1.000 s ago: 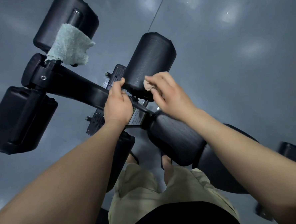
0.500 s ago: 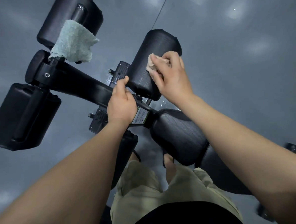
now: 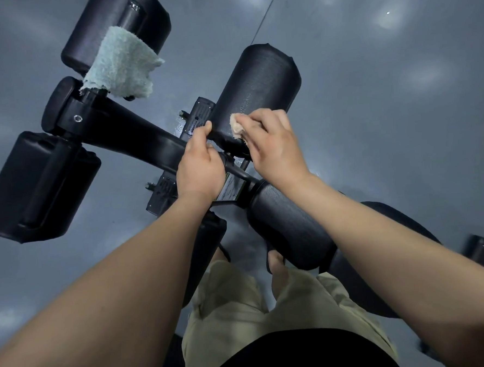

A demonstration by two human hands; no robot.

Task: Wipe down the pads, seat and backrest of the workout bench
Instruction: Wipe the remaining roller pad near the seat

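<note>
Pad (image 3: 257,83) long axis runs away, up-right. Right hand (image 3: 274,148) nearer, pinching cloth (image 3: 237,127) against its near end. Left hand (image 3: 200,170) curled round frame (image 3: 135,133) just beside.

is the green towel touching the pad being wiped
Apart. The head view shows floor between the green towel and the pad under the right hand.

Person, seen from above.

- Left forearm (image 3: 127,275), at 7 o'clock: bare along its whole visible length.
- Right forearm (image 3: 394,245), at 4 o'clock: likewise bare.
- Left hand (image 3: 200,169) and right hand (image 3: 275,147), just above centre: both uncovered.
- Shorts (image 3: 243,311), at 6 o'clock: light khaki, loose and creased.
- Top (image 3: 302,355), at the bottom edge: black, plain, overlapping the shorts.
- Foot (image 3: 277,266), just below centre: bare skin, edged by a dark sandal strap (image 3: 269,262).
</note>
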